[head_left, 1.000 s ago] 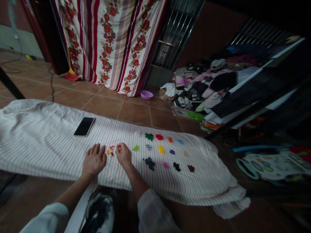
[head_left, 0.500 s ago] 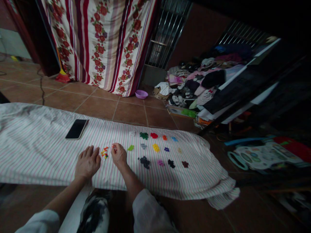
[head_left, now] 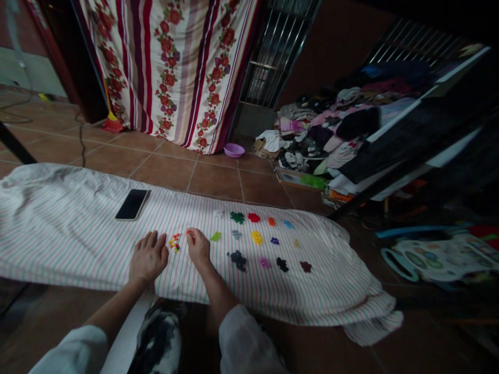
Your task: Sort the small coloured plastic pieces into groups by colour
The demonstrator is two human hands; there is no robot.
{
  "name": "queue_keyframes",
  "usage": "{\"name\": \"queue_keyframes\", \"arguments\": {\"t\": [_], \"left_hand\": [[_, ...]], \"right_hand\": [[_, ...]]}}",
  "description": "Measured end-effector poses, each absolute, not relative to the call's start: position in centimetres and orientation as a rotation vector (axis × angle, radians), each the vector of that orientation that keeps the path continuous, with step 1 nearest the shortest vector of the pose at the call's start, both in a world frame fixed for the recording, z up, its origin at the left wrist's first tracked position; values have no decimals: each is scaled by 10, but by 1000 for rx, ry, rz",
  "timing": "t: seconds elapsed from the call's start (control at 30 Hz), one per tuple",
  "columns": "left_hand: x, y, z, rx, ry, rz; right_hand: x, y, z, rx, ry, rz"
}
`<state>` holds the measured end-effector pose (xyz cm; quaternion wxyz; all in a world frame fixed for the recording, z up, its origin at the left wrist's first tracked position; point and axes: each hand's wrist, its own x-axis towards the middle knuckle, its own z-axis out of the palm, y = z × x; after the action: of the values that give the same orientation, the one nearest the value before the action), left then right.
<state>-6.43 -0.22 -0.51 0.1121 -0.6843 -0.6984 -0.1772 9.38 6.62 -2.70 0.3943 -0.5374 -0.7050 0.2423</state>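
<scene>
My left hand (head_left: 149, 257) lies flat on the striped cloth (head_left: 93, 244), fingers spread and palm down. Beside its fingertips is a mixed heap of tiny orange, yellow, red, green and white pieces (head_left: 175, 242), too small to tell their kind. Just right of that heap my right hand (head_left: 198, 246) rests on the cloth, thumb and fingers pinched on a small orange piece (head_left: 187, 231). Sorted piles sit farther right, among them light green pieces (head_left: 215, 236), dark green pieces (head_left: 237, 217), yellow pieces (head_left: 257, 237) and dark grey pieces (head_left: 238, 260).
A phone (head_left: 131, 204) lies on the cloth beyond my left hand. More piles, such as red (head_left: 253, 217) and brown pieces (head_left: 306, 266), continue rightward. On the tiled floor stand a purple basin (head_left: 234, 150) and a heap of clothes (head_left: 323, 130). A flowered curtain (head_left: 187, 67) hangs behind.
The view has turned slightly left, so everything appears farther right. Both hands keep nearly the same places on the cloth, and the right one stays pinched.
</scene>
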Motion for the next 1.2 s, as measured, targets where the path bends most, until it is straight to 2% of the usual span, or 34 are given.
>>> {"name": "queue_keyframes", "arguments": {"t": [0.5,0.73,0.87,1.2], "left_hand": [[-64,-3,-6,-1973,-2002,-452],[-66,-3,-7,-1989,-2008,-439],[-67,-3,-9,-1996,-2012,-426],[-68,-3,-10,-1997,-1983,-405]], "right_hand": [[124,71,-13,-1340,-1626,667],[202,92,1,-1390,-1474,585],[260,113,8,-1493,-1402,426],[373,144,12,-2049,-1293,145]]}}
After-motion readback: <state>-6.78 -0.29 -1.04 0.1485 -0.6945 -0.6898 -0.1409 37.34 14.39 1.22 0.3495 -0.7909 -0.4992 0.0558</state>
